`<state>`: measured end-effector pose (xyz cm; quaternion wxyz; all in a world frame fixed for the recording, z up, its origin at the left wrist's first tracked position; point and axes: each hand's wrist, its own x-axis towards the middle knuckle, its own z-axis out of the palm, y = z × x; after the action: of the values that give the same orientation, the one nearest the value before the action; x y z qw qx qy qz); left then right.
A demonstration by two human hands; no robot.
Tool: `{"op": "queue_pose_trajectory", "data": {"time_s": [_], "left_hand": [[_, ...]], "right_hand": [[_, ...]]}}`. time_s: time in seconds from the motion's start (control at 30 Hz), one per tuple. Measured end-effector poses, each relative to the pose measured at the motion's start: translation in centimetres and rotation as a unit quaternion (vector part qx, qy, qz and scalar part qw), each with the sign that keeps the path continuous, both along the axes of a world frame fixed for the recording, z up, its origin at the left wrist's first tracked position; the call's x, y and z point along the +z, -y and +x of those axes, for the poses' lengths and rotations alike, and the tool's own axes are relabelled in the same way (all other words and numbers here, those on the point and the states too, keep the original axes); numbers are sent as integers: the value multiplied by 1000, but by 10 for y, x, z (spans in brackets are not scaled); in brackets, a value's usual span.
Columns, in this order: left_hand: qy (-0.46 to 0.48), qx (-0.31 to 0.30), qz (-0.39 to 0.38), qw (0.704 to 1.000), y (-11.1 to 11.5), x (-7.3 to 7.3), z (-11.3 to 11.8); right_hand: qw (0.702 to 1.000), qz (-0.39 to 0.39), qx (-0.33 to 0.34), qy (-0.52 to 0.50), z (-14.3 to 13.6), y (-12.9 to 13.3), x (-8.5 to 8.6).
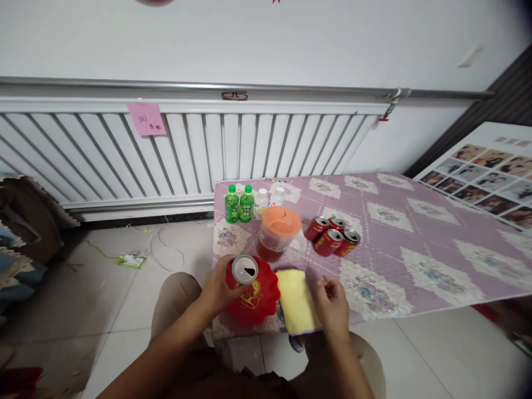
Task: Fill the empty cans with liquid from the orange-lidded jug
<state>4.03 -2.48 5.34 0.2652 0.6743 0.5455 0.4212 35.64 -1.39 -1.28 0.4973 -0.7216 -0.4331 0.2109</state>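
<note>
My left hand [220, 285] is wrapped round an opened drink can [245, 270], whose silver top with a dark mouth hole faces up. The can is over the upper left part of a red scalloped plate [264, 302] with a gold print. My right hand [333, 305] rests beside the right edge of a folded yellow cloth [297, 302]. Its fingers are loosely curled, with nothing visible in them. Behind the plate stands a clear plastic pitcher [276, 235] with an orange lid and brownish liquid low inside.
Several opened red cans [328, 242] stand grouped right of the pitcher. Two green bottles [239, 208] and two white-capped bottles [268, 202] line the back left. A patterned cloth covers the table [386, 249]. A white radiator [257, 144] runs behind; a photo board [490, 177] leans at right.
</note>
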Motion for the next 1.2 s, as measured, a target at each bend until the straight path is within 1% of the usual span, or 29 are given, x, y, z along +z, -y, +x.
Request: {"op": "queue_pose_trajectory", "data": {"time_s": [0.1, 0.17, 0.23, 0.3, 0.37, 0.5, 0.6, 0.73, 0.83, 0.9, 0.97, 1.03, 1.13, 1.2], "left_hand": [[31, 3, -49, 998, 12, -9, 13], [52, -9, -77, 996, 18, -16, 22], [66, -26, -97, 993, 23, -20, 29], [72, -38, -114, 990, 27, -23, 34], [77, -44, -132, 987, 29, -24, 36], [77, -47, -157, 983, 31, -21, 33], [81, -68, -163, 981, 32, -17, 28], [102, -100, -139, 980, 34, -16, 23], [108, -107, -126, 980, 33, -18, 22], [110, -108, -127, 980, 29, -20, 22], [116, -91, -125, 981, 22, -22, 21], [118, -43, -120, 985, 12, -25, 18], [107, 36, -120, 986, -3, -30, 9], [99, 66, -121, 985, -10, -33, 4]], "right_hand": [[997, 14, 77, -14, -44, 29, 8], [985, 25, 170, -26, -74, 46, 10], [971, 23, 238, -23, -98, 56, 12], [965, 15, 263, 2, -113, 61, 12], [963, 9, 268, 12, -121, 60, 14], [963, -4, 270, -10, -124, 56, 17], [963, -6, 270, -23, -124, 56, 17], [961, -2, 276, -16, -127, 60, 8], [963, 16, 270, 11, -129, 62, -1], [961, 21, 276, 30, -128, 61, -3], [958, 18, 283, 39, -123, 60, 0], [960, 13, 279, 33, -114, 59, 5], [972, 10, 234, 16, -97, 61, 12], [980, 2, 198, 11, -87, 65, 13]]}}
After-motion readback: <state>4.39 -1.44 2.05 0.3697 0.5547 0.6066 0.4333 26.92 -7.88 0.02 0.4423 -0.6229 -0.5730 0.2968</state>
